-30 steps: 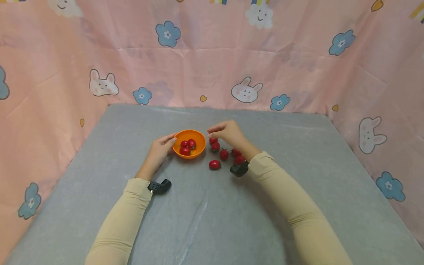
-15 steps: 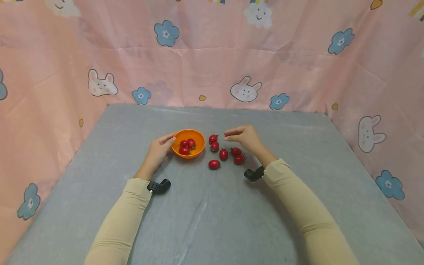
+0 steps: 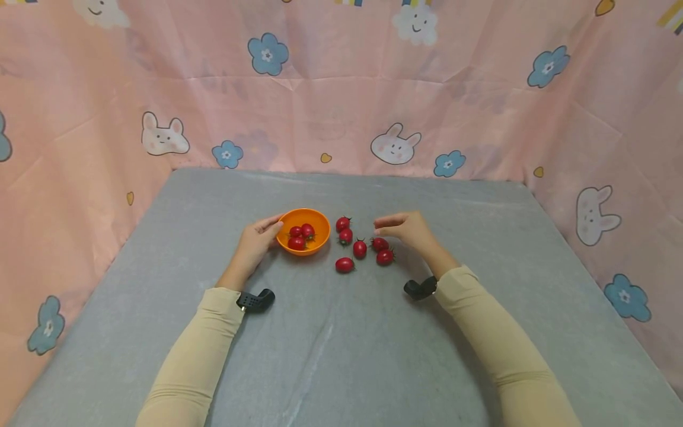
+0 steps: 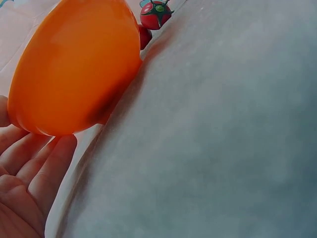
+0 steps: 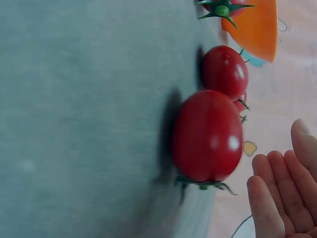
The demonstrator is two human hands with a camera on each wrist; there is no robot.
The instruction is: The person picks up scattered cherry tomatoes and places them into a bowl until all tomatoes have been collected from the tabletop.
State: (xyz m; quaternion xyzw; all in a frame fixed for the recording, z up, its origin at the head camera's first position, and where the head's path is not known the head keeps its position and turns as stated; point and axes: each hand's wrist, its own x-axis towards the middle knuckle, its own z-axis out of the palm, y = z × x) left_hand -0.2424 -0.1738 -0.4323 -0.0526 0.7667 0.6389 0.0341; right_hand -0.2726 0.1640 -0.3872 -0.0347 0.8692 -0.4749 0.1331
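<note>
My left hand (image 3: pixel 255 242) holds the left side of an orange bowl (image 3: pixel 286 246), the thumb at its rim and the fingers against its outer wall, as the left wrist view also shows. Three cherry tomatoes (image 3: pixel 296 244) lie inside the bowl. Several more are loose on the table to its right, among them one lying on its side (image 3: pixel 344 265) nearest the front. My right hand (image 3: pixel 408 230) hovers behind and right of a pair of tomatoes (image 3: pixel 384 257), its thumb and fingers apart with nothing between them. In the right wrist view a large near tomato (image 5: pixel 208 136) lies left of the fingers.
A grey cloth-like surface covers the table (image 3: pixel 320 356). Behind and at both sides hangs a pink curtain (image 3: pixel 331 101) with printed rabbits, clouds and flowers. Each wrist wears a black camera mount (image 3: pixel 256 300).
My right hand has moved away from the bowl, rightward and toward the front, uncovering the tomatoes it overlapped. The left hand and bowl have stayed in place.
</note>
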